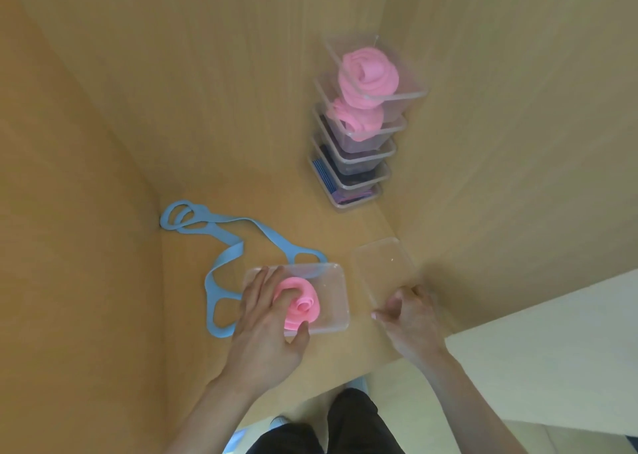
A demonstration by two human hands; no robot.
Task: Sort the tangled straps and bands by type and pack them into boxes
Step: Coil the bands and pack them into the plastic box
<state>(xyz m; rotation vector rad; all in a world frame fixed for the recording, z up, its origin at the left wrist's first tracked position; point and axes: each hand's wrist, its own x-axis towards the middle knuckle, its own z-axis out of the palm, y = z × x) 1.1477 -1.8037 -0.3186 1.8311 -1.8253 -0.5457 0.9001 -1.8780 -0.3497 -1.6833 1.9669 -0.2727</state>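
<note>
A rolled pink band [303, 307] sits in a clear plastic box [333, 293] on the wooden surface in front of me. My left hand [267, 322] lies over the box's left side, fingers pressing on the pink roll. A clear lid [383, 267] lies flat just right of the box. My right hand [411, 319] pinches the lid's near edge with curled fingers. A long light-blue strap [234, 250] with loops trails from the far left corner to the box, partly under it.
A stack of several clear boxes [362, 125] stands at the back right; the upper two hold pink rolls, the lower ones dark and blue bands. Wooden walls close in left, back and right. A pale panel [552, 357] sits at right.
</note>
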